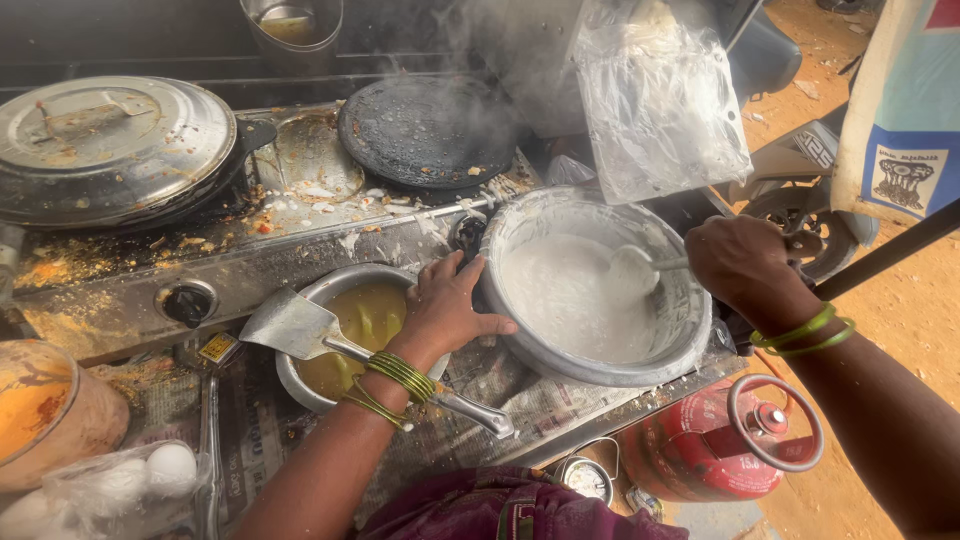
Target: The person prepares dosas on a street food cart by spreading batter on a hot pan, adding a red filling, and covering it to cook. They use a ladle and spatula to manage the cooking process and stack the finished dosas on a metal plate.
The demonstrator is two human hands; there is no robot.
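Batter bowl [690, 330]: centre-right, at 3 o'clock from yellow-liquid bowl [330, 288].
Left hand [445, 310]: open, fingers bracing batter bowl rim.
Right hand [745, 262]: closed around ladle [632, 268] handle.
Risk: bowl overhanging counter edge, could tip; steaming griddle [428, 130] at 12 o'clock, scald likely.

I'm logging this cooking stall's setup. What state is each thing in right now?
Griddle: bare, steaming.
Big pan: covered by a steel lid.
Batter bowl: partly full of white batter.
Ladle: dipped in batter, held by right hand.
Left hand: resting on the batter bowl's rim.
Spatula: lying across the small bowl.
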